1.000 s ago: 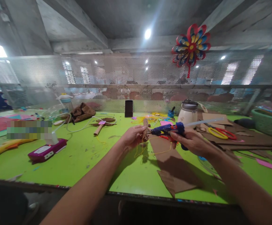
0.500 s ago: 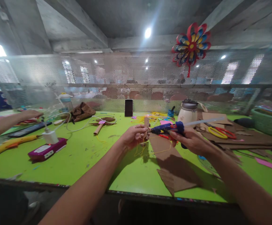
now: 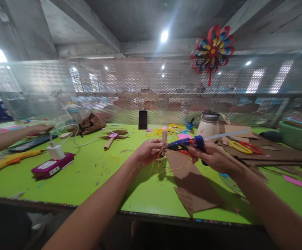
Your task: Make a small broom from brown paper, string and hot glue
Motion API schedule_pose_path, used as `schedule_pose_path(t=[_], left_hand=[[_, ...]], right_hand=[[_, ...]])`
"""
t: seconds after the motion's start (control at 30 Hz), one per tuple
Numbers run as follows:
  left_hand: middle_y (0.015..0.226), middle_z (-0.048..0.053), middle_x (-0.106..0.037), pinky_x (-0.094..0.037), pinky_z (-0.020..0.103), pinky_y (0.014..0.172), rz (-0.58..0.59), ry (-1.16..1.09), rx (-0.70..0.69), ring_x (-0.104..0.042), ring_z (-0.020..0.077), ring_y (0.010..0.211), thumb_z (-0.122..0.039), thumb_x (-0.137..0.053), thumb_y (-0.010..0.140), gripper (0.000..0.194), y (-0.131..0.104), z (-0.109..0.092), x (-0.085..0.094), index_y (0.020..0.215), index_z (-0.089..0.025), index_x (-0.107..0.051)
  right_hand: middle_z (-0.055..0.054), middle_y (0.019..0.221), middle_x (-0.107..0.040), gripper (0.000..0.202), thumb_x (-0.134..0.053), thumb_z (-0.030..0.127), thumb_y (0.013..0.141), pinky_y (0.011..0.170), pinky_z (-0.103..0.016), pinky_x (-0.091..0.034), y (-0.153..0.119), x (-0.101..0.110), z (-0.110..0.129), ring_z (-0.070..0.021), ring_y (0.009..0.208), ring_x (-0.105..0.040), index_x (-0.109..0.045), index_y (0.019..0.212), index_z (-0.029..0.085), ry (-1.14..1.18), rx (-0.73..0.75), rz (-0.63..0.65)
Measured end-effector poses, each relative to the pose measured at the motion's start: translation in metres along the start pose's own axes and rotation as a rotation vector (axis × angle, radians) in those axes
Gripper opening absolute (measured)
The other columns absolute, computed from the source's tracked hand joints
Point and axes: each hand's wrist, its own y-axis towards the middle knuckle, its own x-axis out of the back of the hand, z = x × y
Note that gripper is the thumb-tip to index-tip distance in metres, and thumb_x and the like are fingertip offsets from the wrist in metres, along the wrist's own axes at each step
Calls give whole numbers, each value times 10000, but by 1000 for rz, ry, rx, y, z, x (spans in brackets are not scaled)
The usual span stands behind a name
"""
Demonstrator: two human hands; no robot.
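My left hand pinches a small brown cardboard piece that stands upright above the fingers. Yellow thread hangs below it in loose loops. In my right hand is a blue glue gun, fingers wrapped round its handle and a clear glue stick poking out of the back. The gun's nozzle points left and meets the cardboard piece at my left fingertips; whether glue is coming out is too small to tell. A long cardboard strip lies on the green table under my right hand.
A purple power strip with a white plug and cable stands left, near a yellow glue gun. Another person's hand reaches in at far left. Scissors, cardboard sheets and a jar are right; a phone stands behind.
The cardboard piece in my left hand has tilted slightly, and the nozzle stays at it. At far left the other person's hand has shifted a little to the right.
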Motion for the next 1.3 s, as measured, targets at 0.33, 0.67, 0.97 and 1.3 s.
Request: schedule_pose_path(t=[0.33, 0.67, 0.97, 1.3], left_hand=[[655, 19, -557, -348, 218, 519, 5, 67, 19, -491, 73, 509, -155, -665, 691, 177, -1, 1, -1, 826, -108, -559], [725, 27, -546, -345, 242, 534, 23, 104, 23, -461, 75, 540, -189, -689, 677, 230, -2, 0, -3, 860, -107, -576], [683, 19, -546, -357, 229, 524, 18, 87, 35, -484, 76, 521, -166, -681, 676, 200, -3, -1, -4, 823, -110, -556], [653, 15, -552, -373, 217, 529, 37, 38, 48, -513, 79, 523, -143, -684, 668, 186, -2, 0, -3, 794, -117, -550]], right_hand=[[-20, 620, -551, 390, -444, 487, 888, 550, -246, -447, -2, 0, -5, -118, 580, -520, -548, 684, 171, -47, -27, 22], [-24, 625, -555, 423, -407, 476, 910, 570, -246, -415, -4, 3, 0, -115, 591, -508, -565, 674, 162, -133, 8, 73], [-8, 605, -521, 409, -432, 482, 895, 542, -239, -415, -3, 3, 0, -106, 563, -494, -540, 661, 165, -66, -19, 56], [-11, 622, -531, 407, -437, 513, 884, 561, -251, -430, -3, 5, -3, -119, 588, -498, -547, 685, 175, -47, -46, 39]])
